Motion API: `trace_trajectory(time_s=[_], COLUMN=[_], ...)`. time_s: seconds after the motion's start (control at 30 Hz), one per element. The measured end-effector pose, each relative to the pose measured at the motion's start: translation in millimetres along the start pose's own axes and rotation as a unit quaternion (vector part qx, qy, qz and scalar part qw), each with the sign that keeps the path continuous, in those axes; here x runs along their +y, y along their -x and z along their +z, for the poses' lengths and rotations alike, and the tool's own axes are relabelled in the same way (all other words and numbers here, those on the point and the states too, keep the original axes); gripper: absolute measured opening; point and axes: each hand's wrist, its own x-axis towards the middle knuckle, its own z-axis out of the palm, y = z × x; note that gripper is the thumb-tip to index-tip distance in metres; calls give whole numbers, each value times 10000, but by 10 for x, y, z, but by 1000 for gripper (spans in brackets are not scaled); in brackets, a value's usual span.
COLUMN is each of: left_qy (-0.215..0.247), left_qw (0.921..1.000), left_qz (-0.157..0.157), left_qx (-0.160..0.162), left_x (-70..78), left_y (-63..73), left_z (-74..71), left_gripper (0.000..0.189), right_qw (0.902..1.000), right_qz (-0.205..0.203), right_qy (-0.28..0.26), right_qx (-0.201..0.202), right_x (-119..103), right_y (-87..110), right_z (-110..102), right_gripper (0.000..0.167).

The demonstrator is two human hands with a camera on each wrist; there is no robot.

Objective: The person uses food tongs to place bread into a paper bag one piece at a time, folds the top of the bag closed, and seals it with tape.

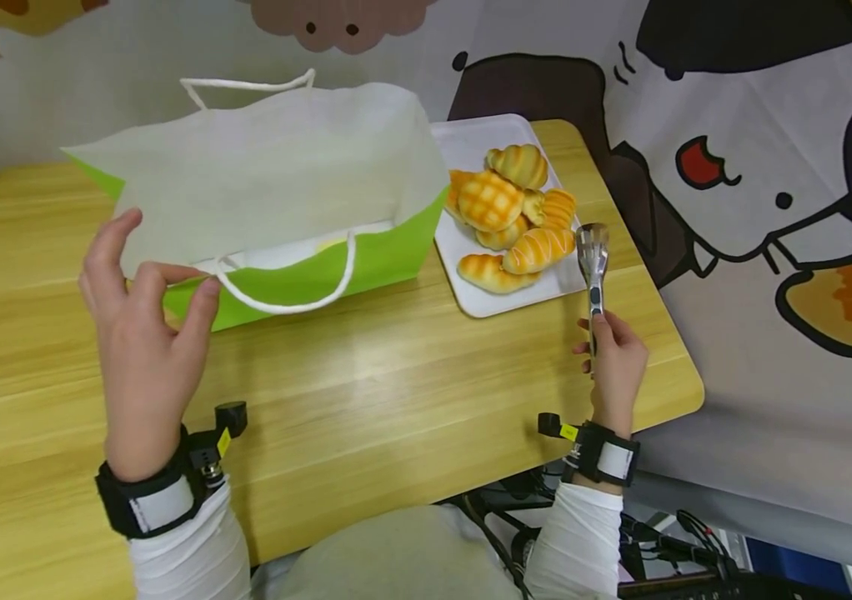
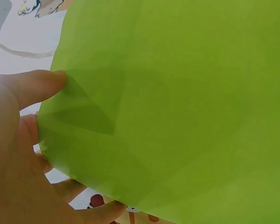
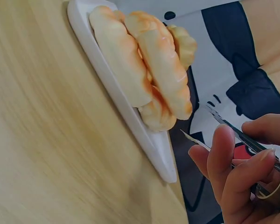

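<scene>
While the left hand (image 1: 148,333) pinched the bag (image 1: 388,254) by its rim, presumably to hold the mouth wide, the right hand (image 1: 617,354) held the tongs (image 1: 594,258) by their handle, likely for reach, tips apart near the tray (image 1: 477,135). Bread (image 1: 492,202) lay piled there, right of the bag.

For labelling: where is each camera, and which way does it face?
Head: on the head, facing forward-down at green bag, breads; left hand, right hand, forearms show.
Left wrist: on that wrist, facing the green bag; left hand shows.
Right wrist: on that wrist, facing breads and tongs; right hand shows.
Head and right wrist share breads, tongs.
</scene>
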Motion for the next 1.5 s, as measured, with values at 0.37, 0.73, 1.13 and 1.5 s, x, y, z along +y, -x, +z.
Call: trace_trajectory(time_s=[0.37, 0.73, 1.13, 1.5], left_qy=[6, -32, -32, -55], left_qw=[10000, 10000, 10000, 9999], left_qz=[-19, 56, 88, 86], left_qx=[11, -29, -5, -17], left_x=[6, -2, 2, 2], left_y=[27, 44, 49, 58], left_z=[-5, -5, -5, 4], left_gripper=[22, 23, 22, 22], right_qw=[9988, 9985, 9970, 9920], right_qz=[301, 352, 97, -105], right_qy=[-240, -82, 180, 787], right_qx=[-317, -407, -748, -980], right_x=[59, 41, 17, -22], right_y=[-72, -69, -22, 3], right_z=[53, 34, 23, 93], right_gripper=[41, 44, 44, 46])
